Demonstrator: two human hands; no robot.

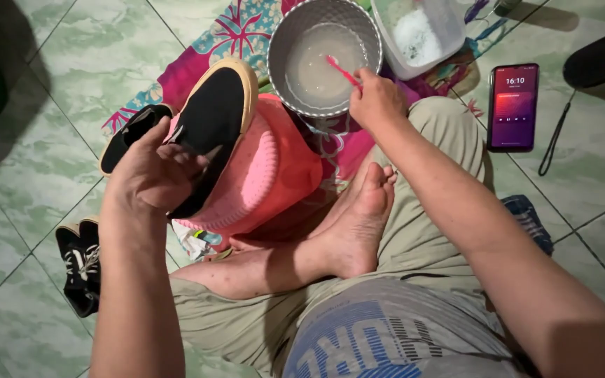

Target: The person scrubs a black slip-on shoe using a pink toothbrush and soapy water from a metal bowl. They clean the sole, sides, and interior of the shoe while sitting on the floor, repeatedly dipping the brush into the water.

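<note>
My left hand [152, 168] grips a black slip-on shoe [211, 122] with a tan sole edge, holding it tilted over a pink plastic basin [274, 175]. My right hand [376, 98] holds a pink toothbrush [341, 70] whose head dips into the cloudy water of a grey metal bowl [285, 35]. I sit cross-legged on the floor with a bare foot [362, 217] in front of me.
A second black slip-on shoe [131, 133] lies left of the basin. Black lace-up sneakers [78, 262] sit at lower left. A clear tub of white powder [421, 31] stands beyond the bowl. A lit phone [512, 105] and a dark speaker [600, 56] lie at right on green tiles.
</note>
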